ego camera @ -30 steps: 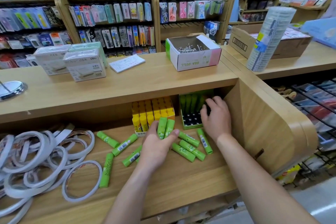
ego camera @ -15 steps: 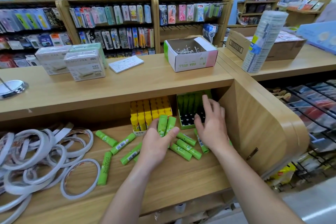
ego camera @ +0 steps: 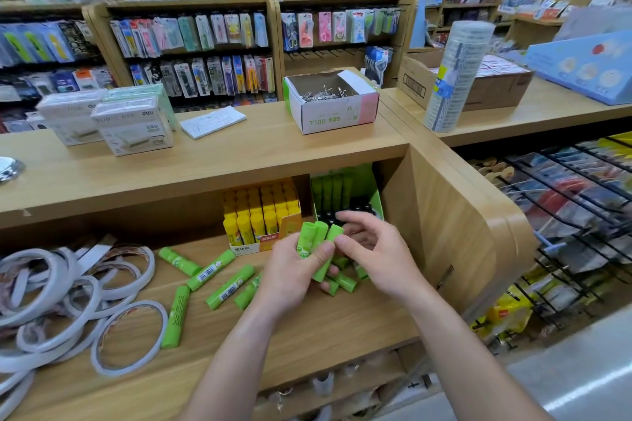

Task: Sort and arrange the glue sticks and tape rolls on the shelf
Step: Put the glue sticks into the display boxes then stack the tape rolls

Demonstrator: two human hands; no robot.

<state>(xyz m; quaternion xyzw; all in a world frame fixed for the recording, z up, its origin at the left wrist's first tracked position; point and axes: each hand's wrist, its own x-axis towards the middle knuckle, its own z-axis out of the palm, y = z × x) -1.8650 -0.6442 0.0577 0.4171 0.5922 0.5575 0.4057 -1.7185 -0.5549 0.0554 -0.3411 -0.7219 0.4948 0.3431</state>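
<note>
Head camera looks down at a wooden shop shelf (ego camera: pixel 307 328) set under a counter (ego camera: pixel 239 154). Near the middle, the left grip (ego camera: pixel 290 272) is clasped round three green glue sticks (ego camera: pixel 316 237), bunched upright. The right grip (ego camera: pixel 376 256) is just beside them, thumb and forefinger curled about the top of the rightmost stick. Whether they have actually pinched it cannot be told.

Just beyond the hands, at the far right of the shelf, stands an open green box (ego camera: pixel 374 205). Green sticks stand along its far side, and the darker near part looks like empty slots. Just left of it is a carton of yellow glue sticks (ego camera: pixel 260 215). More loose green sticks (ego camera: pixel 220 270) lie flat on the shelf left of the hands, with a few beneath them. At the far left, white tape rolls (ego camera: pixel 68 287) lie in a tangled heap.

The step in hand appears to be moving the held sticks one at a time into the green box. To do it well:
- Pinch a single stick near its top.
- Keep it upright, facing the same way as those already standing.
- Lower it into the empty slot next to the filled row, filling far to near.
- Keep the left grip snug and close to the box so the other sticks do not slip.
- Come in from the near side, since the counter overhang leaves little room above the box.

Much sorting appears to remain.
</note>
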